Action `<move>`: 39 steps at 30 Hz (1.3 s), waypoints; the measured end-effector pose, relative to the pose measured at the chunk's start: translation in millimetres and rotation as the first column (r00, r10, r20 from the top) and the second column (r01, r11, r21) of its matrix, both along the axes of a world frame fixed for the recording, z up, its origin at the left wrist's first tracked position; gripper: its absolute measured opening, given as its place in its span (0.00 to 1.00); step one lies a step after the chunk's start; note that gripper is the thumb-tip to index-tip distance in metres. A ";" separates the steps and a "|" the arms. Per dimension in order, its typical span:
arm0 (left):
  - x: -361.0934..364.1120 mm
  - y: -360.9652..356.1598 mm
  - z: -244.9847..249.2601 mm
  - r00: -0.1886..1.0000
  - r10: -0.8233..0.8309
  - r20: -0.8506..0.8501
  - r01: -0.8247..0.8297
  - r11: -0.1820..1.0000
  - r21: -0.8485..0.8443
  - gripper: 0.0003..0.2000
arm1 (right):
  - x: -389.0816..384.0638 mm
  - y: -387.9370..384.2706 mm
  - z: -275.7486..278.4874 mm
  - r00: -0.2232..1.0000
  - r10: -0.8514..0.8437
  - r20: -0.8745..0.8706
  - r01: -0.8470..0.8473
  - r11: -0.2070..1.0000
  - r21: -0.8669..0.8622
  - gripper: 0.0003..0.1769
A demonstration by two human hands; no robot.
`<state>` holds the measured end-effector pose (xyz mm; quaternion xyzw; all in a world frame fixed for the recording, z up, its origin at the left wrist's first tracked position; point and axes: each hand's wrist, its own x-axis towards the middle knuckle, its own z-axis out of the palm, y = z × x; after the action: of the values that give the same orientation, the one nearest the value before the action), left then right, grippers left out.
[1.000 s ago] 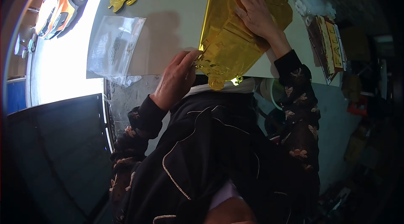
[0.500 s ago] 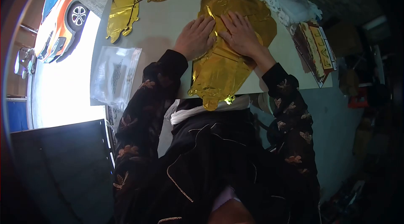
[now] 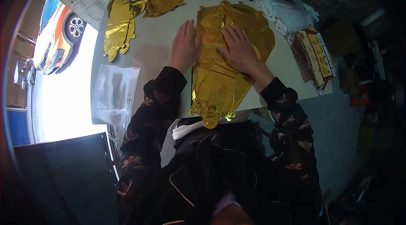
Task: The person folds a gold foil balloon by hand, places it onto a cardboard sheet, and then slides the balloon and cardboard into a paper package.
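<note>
A flat gold foil balloon [image 3: 215,83], deflated and creased, lies in front of me on the pale table [image 3: 154,66], its narrow tabbed end hanging a little over the near edge. My right hand [image 3: 240,51] rests palm down on its upper middle, fingers extended. At the balloon's left edge is my left hand [image 3: 185,47], its fingers straight and pointing away from me, the thumb side right at the foil. Neither hand grips anything.
More gold foil balloons [image 3: 120,24] lie at the far left and far middle. Clear plastic bags [image 3: 116,92] are at the left edge. White string [image 3: 275,20] and plastic packaging [image 3: 287,1] sit far right, above a printed banner pack [image 3: 315,58]. An orange car [image 3: 59,35] stands outside.
My left hand has slid left off the foil's middle to its edge. The right hand stays flat on the balloon. The whole view has shifted, so the table appears lower.
</note>
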<state>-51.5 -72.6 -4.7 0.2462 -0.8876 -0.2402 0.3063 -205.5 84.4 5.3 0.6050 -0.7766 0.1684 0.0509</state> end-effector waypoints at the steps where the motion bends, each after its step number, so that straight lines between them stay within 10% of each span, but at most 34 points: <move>1: 2.7 -2.5 -1.3 0.998 0.006 0.065 -0.002 0.998 -0.061 0.26 | 0.5 0.5 0.4 1.000 -0.001 0.007 0.001 1.000 -0.015 0.39; 30: 6.0 9.1 5.6 0.971 0.066 0.228 -0.011 0.972 -0.234 0.28 | 1.3 -0.1 -3.0 1.000 0.019 -0.008 -0.019 0.994 -0.109 0.39; 39: -0.4 21.7 9.5 0.900 -0.184 0.394 0.322 0.892 -0.318 0.27 | 0.6 0.1 -4.0 1.000 0.018 -0.016 -0.020 0.991 -0.135 0.36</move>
<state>-51.9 -50.9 4.9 0.1025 -0.9820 -0.0562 0.1484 -204.9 84.5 1.3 0.6088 -0.7572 0.2164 0.0959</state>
